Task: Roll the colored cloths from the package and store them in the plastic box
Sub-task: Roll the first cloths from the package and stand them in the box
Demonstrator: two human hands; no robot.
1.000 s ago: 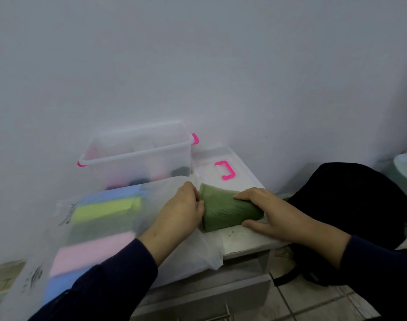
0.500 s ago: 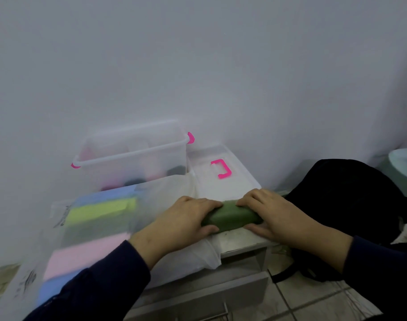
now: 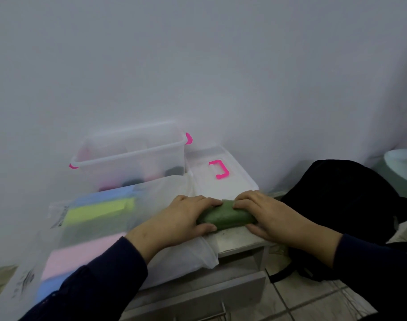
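A dark green cloth [image 3: 228, 216], rolled into a tight tube, lies near the front edge of a metal cabinet top [image 3: 240, 238]. My left hand [image 3: 181, 218] wraps its left end, and my right hand [image 3: 267, 214] wraps its right end; both grip the roll. To the left lies the translucent package [image 3: 86, 228] with blue, yellow-green and pink folded cloths showing through. Behind it stands the clear plastic box [image 3: 130, 158] with pink latches, holding dark and pink rolls at its bottom.
The box's lid [image 3: 218, 172] with a pink handle lies flat to the right of the box, against the white wall. A black backpack [image 3: 343, 205] sits on the floor at the right. A drawer front [image 3: 197, 297] shows below the cabinet top.
The green cloth went from a loose, wide fold to a tight narrow roll. Both hands moved over it and closed around its ends.
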